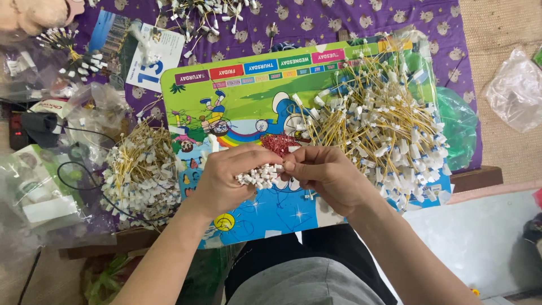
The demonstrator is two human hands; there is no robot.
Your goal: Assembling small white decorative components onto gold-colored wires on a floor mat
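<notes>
My left hand grips a bunch of short wires with small white connectors, their white ends pointing right. My right hand meets it from the right, fingertips pinched on one white connector at the bunch. Both hands hover over a colourful cartoon board. A small red heap lies on the board just behind my hands. A big loose pile of yellow wires with white connectors covers the board's right half.
A bundled pile of the same yellow wires lies left of the board. Clear plastic bags and black cables crowd the far left. More connectors are scattered on the purple cloth behind. A crumpled clear bag sits at the right.
</notes>
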